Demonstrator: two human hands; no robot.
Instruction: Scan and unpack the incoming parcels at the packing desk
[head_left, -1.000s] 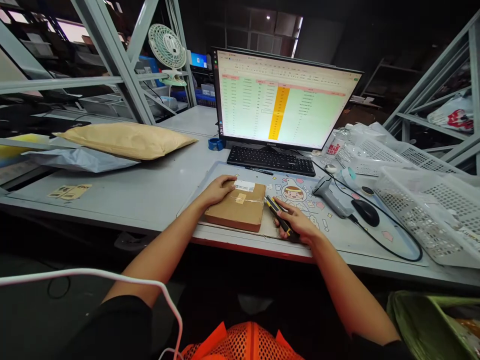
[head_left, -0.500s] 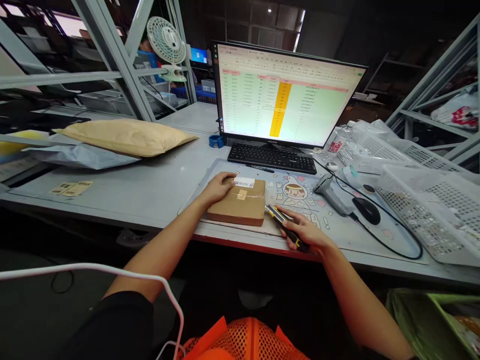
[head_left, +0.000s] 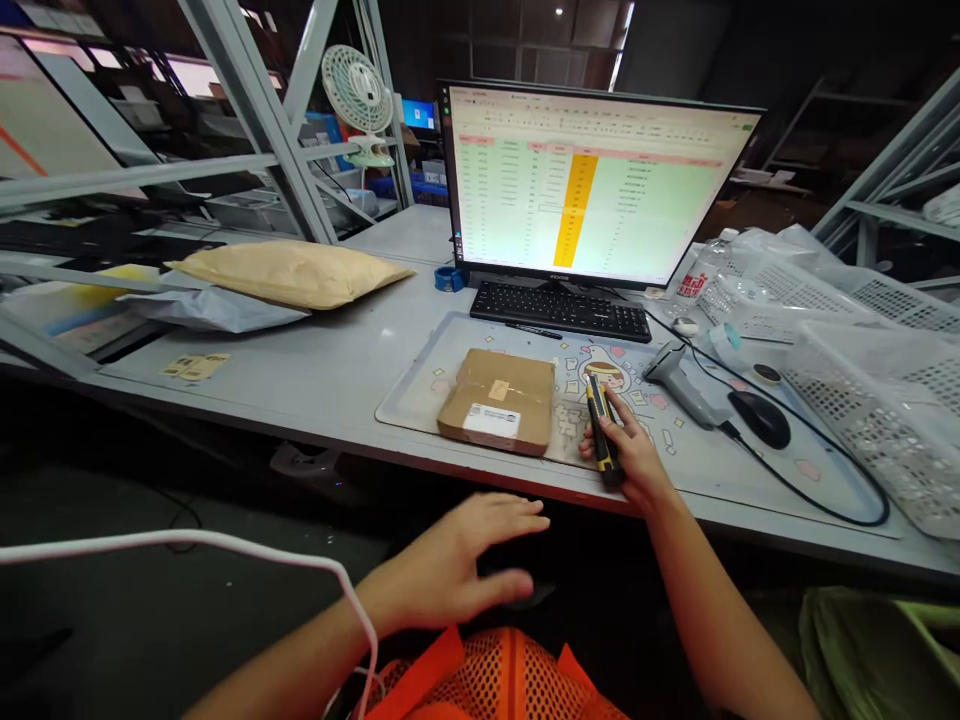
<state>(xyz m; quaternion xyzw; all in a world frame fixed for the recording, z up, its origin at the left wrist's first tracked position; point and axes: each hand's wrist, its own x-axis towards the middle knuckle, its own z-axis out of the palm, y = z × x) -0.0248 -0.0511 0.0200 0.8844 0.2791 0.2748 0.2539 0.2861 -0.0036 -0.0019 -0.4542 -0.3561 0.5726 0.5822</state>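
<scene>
A small brown cardboard parcel lies flat on the illustrated desk mat, its white label turned toward me. My right hand rests on the mat just right of the parcel and grips a yellow and black utility knife, whose tip points away from me. My left hand hovers below the desk edge, off the parcel, with fingers spread and nothing in it.
Behind the parcel stand a black keyboard and a monitor showing a spreadsheet. A barcode scanner, a black mouse and white mesh baskets lie to the right. Padded mailers sit at the left.
The parcel has been turned round so its label now faces me. My left hand has let go of it and dropped below the desk edge. The knife now points straight away.
</scene>
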